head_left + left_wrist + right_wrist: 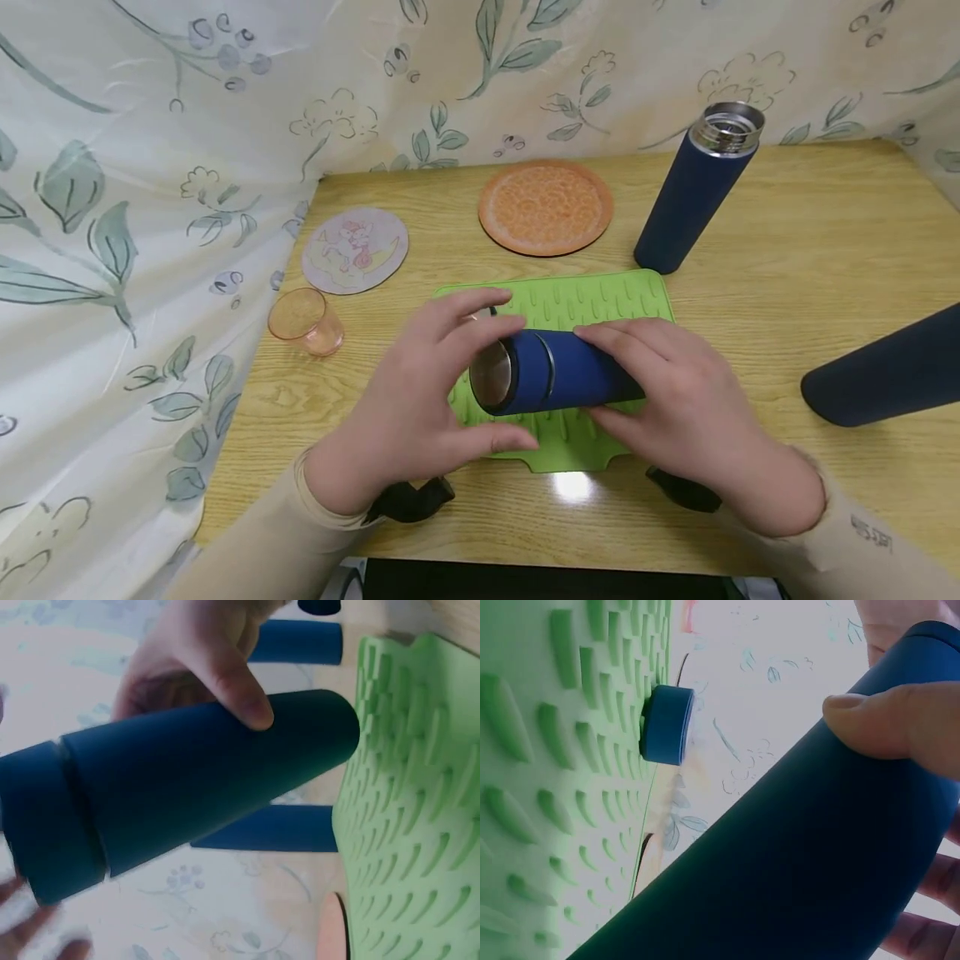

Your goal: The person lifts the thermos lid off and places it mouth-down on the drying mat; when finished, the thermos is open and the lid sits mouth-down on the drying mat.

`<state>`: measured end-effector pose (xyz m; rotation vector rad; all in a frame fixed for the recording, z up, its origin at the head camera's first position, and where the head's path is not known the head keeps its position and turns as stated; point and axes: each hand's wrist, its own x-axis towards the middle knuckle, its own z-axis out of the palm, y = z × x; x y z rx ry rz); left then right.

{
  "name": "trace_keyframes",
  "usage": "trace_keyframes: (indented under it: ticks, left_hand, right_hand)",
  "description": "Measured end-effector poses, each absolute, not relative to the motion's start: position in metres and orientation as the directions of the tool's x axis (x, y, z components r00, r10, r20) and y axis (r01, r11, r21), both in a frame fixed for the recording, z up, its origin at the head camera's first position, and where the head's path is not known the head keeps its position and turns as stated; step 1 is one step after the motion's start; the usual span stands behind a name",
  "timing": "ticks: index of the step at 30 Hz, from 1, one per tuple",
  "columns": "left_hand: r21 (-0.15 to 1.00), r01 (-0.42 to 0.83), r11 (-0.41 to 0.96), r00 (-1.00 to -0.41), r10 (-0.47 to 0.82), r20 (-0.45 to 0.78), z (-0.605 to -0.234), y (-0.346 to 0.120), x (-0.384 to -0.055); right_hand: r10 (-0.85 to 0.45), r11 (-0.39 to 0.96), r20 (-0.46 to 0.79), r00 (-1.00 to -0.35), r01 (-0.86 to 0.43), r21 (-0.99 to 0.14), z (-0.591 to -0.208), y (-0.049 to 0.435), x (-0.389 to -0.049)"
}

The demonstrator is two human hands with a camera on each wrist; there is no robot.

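Note:
My right hand [675, 392] grips the body of a dark blue thermos bottle [577, 367], tilted on its side above a green dish drying mat [630, 292]. The bottle's lid, with a silvery end, points left and is on the bottle. Around that lid, my left hand [435, 383] is spread, its thumb below and fingers above; its fingers look apart from the lid in the left wrist view. A loose blue lid [667, 724] sits on the mat in the right wrist view; my left fingers mostly hide it in the head view.
Behind the mat, a lidless navy thermos [697, 192] stands upright. Another dark thermos [885, 367] is at the right edge. An orange round mat [546, 208], a pale round coaster [356, 252] and a pinkish glass [307, 323] lie toward the back and left of the wooden table [810, 250].

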<state>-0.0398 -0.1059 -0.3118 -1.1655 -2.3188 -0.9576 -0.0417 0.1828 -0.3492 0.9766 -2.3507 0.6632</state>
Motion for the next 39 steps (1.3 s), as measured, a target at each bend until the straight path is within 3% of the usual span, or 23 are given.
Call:
trace_keyframes:
  ticks: [5,10,14,21,24,27,33,36,39]
  left_hand:
    - [0.351,0.911,0.217,-0.399,0.68,0.616,-0.3171,-0.1105,-0.0427]
    - [0.349,0.915,0.204,-0.391,0.666,0.635,-0.3195,-0.1129,-0.0455]
    - [0.404,0.878,0.258,-0.471,0.619,0.628,-0.3151,-0.1135,-0.0431]
    - [0.526,0.68,0.511,-0.734,0.466,0.495,-0.3131,-0.1109,-0.0362]
    - [0.524,0.65,0.551,-0.76,0.454,0.466,-0.3146,-0.1104,-0.0361]
    - [0.52,0.718,0.463,-0.695,0.523,0.493,-0.3162,-0.113,-0.038]
    - [0.437,0.878,0.194,-0.446,0.664,0.6,-0.3174,-0.1152,-0.0423]
    - [0.398,0.898,0.188,-0.416,0.661,0.625,-0.3195,-0.1137,-0.0434]
    - [0.411,0.889,0.204,-0.439,0.64,0.631,-0.3201,-0.1139,-0.0437]
  right_hand:
    - [-0.479,0.639,0.614,-0.628,-0.729,-0.247,-0.3479,0.1837,-0.0427]
    - [-0.473,0.643,0.612,-0.634,-0.723,-0.251,-0.348,0.184,-0.0419]
    - [-0.481,0.633,0.621,-0.619,-0.735,-0.242,-0.348,0.1832,-0.0414]
    - [-0.505,0.613,0.627,-0.593,-0.758,-0.223,-0.3479,0.1811,-0.04]
    - [-0.508,0.617,0.607,-0.611,-0.75,-0.238,-0.3482,0.1807,-0.0389]
    - [-0.495,0.628,0.605,-0.623,-0.738,-0.246,-0.3495,0.1807,-0.0386]
    - [-0.476,0.652,0.611,-0.633,-0.72,-0.237,-0.3492,0.1828,-0.0405]
    - [-0.478,0.66,0.607,-0.635,-0.715,-0.228,-0.3485,0.1829,-0.0406]
    - [-0.478,0.66,0.606,-0.636,-0.715,-0.23,-0.3483,0.1822,-0.04]
